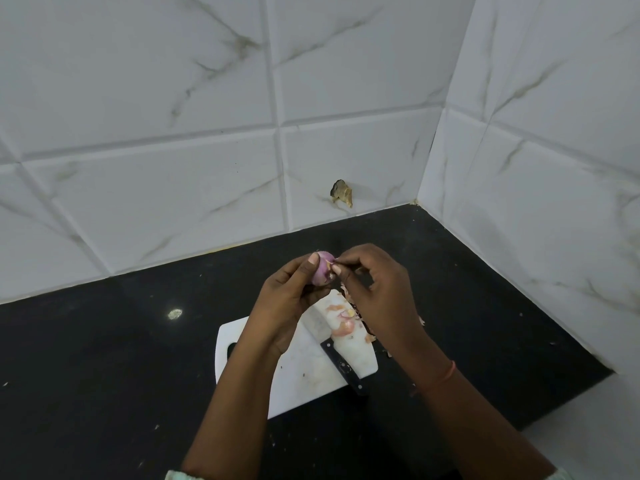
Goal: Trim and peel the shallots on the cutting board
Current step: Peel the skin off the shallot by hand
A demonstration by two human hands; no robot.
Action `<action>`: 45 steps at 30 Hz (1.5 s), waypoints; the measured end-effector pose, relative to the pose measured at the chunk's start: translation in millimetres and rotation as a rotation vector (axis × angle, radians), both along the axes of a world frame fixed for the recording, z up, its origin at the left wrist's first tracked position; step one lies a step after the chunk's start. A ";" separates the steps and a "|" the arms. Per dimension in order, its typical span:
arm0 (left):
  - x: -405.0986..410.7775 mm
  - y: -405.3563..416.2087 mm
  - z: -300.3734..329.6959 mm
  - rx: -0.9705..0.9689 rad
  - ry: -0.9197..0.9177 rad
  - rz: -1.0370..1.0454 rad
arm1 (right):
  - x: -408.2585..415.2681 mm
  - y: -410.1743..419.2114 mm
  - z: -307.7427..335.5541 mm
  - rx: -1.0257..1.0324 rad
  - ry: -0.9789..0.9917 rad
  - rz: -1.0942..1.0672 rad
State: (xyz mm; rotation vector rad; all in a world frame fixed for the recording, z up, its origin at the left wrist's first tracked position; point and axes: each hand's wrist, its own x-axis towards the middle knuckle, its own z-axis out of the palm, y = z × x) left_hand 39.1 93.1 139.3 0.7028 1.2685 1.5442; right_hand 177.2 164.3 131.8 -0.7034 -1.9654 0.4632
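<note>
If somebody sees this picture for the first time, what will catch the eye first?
First, the two hands raised at the centre: the left hand holds a pinkish shallot while the right hand pinches its skin. Below lie the white cutting board, a knife and peels.

Probably a home kitchen: a dark stone bench (104, 358) meets white marble-look wall tiles (173, 98) in a corner, with a white cutting board (311, 375), a knife (341, 365) and vegetable peelings (343, 322) on it.
</note>
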 end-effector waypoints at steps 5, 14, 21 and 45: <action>0.4 0.0 1.5 0.014 -0.037 -0.008 | -3.6 -3.1 2.0 -0.059 -0.105 0.006; 6.6 4.3 2.4 -0.051 -0.333 0.046 | -1.8 -12.0 19.7 -0.859 0.353 0.275; 10.3 3.5 2.7 0.005 -0.201 -0.021 | -4.3 -9.3 14.7 -0.449 0.026 0.285; 10.7 1.7 0.1 0.149 0.028 0.053 | -2.0 3.6 11.7 -0.096 -0.113 0.015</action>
